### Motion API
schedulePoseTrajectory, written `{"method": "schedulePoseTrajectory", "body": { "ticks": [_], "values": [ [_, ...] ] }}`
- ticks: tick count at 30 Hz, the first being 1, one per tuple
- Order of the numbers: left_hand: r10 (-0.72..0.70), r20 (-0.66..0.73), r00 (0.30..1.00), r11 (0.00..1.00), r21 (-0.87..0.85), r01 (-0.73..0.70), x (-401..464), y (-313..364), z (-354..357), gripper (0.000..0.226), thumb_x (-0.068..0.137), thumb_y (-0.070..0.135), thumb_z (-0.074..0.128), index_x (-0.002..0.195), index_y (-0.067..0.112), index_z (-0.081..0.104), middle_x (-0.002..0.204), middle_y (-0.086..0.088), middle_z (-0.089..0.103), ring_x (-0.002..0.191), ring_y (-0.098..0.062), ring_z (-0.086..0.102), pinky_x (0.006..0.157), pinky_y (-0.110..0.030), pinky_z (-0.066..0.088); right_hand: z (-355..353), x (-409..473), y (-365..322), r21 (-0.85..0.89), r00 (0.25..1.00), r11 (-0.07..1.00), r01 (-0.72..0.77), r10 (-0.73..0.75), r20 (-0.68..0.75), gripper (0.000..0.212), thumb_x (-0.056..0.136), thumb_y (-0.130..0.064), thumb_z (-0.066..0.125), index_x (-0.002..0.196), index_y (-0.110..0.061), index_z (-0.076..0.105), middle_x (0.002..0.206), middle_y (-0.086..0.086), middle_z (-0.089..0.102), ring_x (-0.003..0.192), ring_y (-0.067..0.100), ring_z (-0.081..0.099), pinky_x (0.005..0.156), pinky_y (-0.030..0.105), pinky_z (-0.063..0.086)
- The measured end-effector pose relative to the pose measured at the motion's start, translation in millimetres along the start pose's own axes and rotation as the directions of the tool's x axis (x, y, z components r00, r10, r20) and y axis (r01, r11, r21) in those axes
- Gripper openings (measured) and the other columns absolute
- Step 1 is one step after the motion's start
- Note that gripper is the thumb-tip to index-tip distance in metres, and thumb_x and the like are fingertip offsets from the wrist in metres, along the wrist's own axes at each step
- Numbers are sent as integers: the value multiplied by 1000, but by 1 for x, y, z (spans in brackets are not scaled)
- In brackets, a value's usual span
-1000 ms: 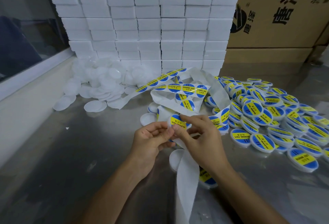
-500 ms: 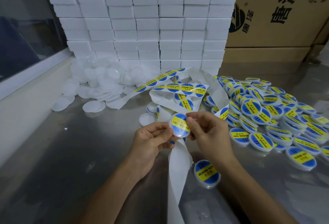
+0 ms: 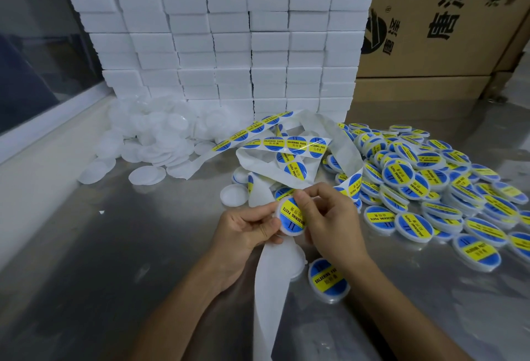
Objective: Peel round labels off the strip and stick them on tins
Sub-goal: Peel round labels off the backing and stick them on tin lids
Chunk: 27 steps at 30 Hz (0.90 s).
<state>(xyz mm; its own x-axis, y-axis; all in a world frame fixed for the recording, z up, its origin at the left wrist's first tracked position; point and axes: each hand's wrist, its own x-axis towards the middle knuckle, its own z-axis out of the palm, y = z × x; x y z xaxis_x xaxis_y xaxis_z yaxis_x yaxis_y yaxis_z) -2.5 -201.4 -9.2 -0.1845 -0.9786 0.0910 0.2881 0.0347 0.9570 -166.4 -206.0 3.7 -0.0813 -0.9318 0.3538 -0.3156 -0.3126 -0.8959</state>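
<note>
A small round white tin (image 3: 291, 216) with a blue and yellow label on its face is held upright between both hands above the metal table. My left hand (image 3: 246, 228) pinches its left edge. My right hand (image 3: 327, 217) grips its right side, with a fingertip pressed on the label's top edge. The label strip (image 3: 289, 142) snakes across the table behind; its peeled white backing (image 3: 272, 283) trails down under my hands. One labelled tin (image 3: 328, 279) lies just below my right wrist.
A heap of labelled tins (image 3: 424, 180) fills the table's right side. Plain white tins (image 3: 155, 142) are piled at the back left, with one (image 3: 233, 195) near my hands. Stacked white boxes (image 3: 229, 31) and brown cartons (image 3: 447, 16) wall off the back.
The tin has turned from edge-on, with my fingers smoothing the label, to facing me. My right fingertip has shifted to the label's upper edge. The backing strip has slid a little.
</note>
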Motion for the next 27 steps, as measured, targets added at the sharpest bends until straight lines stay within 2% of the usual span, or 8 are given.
{"method": "schedulePoseTrajectory", "body": {
  "ticks": [3,6,8,13,17,20,23,27],
  "values": [
    [-10,-58,998,999,-44,8,1,0,-1,39,69,14,68,107,6,71,95,-13,75,75,-16,70,64,-23,55,-2,1,0,52,997,999,9,-13,74,9,95,-14,62,94,-21,68,67,10,68,47,21,61,48,33,52],
    [-35,-107,994,992,-127,21,3,1,-1,32,73,13,65,104,8,72,98,-15,75,82,-21,72,67,-29,58,-2,-1,-2,137,979,989,-48,20,203,34,88,1,69,117,-17,66,84,15,67,60,25,69,61,36,60],
    [-56,-135,989,988,-153,35,4,3,-3,34,74,14,63,106,4,69,100,-18,74,87,-26,71,72,-33,59,-1,-2,-4,169,960,981,-91,41,277,42,85,3,72,120,-18,64,88,22,67,66,30,72,67,39,61],
    [-40,-103,994,995,-94,30,3,1,-2,32,77,15,64,105,2,71,102,-20,73,94,-31,70,79,-36,58,-3,-1,-12,247,974,964,-103,48,219,14,87,-19,70,94,-8,71,69,21,70,46,25,65,42,28,51],
    [-20,-18,1000,1000,-23,20,0,-1,-1,39,79,17,67,112,-2,69,110,-23,70,106,-38,66,93,-46,53,-1,-2,-10,230,990,966,-116,94,104,45,71,-43,76,68,-3,56,58,23,63,31,22,49,32,21,37],
    [-28,-43,999,999,-30,27,0,2,0,38,72,23,72,104,2,74,106,-23,71,103,-38,68,93,-49,53,-4,0,-8,195,988,974,-116,93,122,46,67,-44,79,72,-5,56,58,17,65,36,19,53,35,22,41],
    [-29,-72,997,997,-74,23,1,5,1,29,70,21,72,95,6,78,101,-21,73,93,-31,70,85,-39,58,-6,2,-5,195,968,970,-145,98,232,38,63,-37,84,88,-16,63,62,7,68,48,18,57,47,27,50],
    [-58,-56,997,992,-119,51,0,7,2,26,76,18,67,94,2,77,100,-24,72,89,-30,71,76,-33,58,-3,-1,-1,135,950,987,-84,39,309,48,62,-33,90,100,-24,62,80,11,73,65,38,62,66,48,57]
  ]
}}
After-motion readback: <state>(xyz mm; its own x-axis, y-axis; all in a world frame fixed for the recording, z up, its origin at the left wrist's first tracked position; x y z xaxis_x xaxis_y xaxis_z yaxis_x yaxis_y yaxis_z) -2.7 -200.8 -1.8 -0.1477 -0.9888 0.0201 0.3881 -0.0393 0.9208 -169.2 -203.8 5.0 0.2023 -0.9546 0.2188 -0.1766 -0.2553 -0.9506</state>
